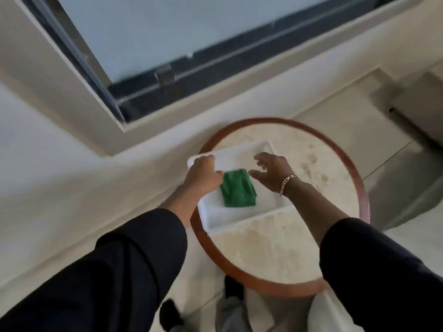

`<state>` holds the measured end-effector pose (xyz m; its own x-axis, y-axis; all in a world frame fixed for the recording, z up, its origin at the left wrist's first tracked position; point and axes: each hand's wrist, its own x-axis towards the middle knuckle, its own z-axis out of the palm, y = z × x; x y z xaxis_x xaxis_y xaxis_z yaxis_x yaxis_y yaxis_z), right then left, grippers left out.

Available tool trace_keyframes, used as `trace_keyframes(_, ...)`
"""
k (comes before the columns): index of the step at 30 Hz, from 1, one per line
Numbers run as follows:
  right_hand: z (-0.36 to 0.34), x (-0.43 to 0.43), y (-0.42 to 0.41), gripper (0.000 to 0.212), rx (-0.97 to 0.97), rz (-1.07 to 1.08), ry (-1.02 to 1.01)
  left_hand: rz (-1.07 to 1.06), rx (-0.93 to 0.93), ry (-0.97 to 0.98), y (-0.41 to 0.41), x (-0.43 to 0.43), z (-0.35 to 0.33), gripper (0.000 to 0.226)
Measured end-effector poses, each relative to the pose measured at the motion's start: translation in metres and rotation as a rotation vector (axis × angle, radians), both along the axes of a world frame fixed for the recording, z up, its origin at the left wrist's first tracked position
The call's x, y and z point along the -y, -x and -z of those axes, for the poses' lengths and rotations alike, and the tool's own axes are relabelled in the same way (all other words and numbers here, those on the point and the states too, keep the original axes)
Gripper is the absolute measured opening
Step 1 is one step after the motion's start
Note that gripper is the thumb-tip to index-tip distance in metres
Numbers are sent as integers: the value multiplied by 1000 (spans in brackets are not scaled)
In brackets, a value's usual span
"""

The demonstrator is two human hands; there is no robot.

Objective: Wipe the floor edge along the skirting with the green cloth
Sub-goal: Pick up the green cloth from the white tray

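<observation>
A folded green cloth (pixel 237 189) lies in a white rectangular tray (pixel 242 218) on a small round table (pixel 275 252) with a pale stone top and a reddish-brown rim. My left hand (pixel 203 174) rests on the tray's left rim, its fingers curled over the edge and touching the cloth's left side. My right hand (pixel 272 172), with a chain bracelet at the wrist, hovers just right of the cloth with its fingers spread and nothing in it. The frame is motion-blurred.
A pale wall (pixel 72 188) runs along the left, with a dark-framed window (pixel 148 56) above. Light floor tiles (pixel 347 123) show behind the table. My feet and grey trouser legs (pixel 230 310) stand just below the table.
</observation>
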<state>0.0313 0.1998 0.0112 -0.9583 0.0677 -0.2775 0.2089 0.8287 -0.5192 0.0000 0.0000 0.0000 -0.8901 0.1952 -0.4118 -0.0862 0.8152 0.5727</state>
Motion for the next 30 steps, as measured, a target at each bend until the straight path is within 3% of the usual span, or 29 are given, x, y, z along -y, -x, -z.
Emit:
trace_keyframes(5,82,3,-11,40,222,35,-24,-332,166,32,-26,-28,82,43)
trace_keyframes(9,115,13,-12,40,165,127,-12,-704,163,-86,-30,-54,111,30)
trace_keyframes(12,126,16,-14,42,99,152,-2,-850,180,-182,-32,-62,120,21)
trace_keyframes(22,49,67,-57,36,-222,310,338,-895,-105,-506,-80,-2,41,34)
trace_keyframes(25,33,110,-84,37,-264,297,403,-906,-145,-562,-107,44,27,24)
trace_keyframes(30,54,211,-136,38,-224,248,499,-960,-124,-578,-162,154,48,37)
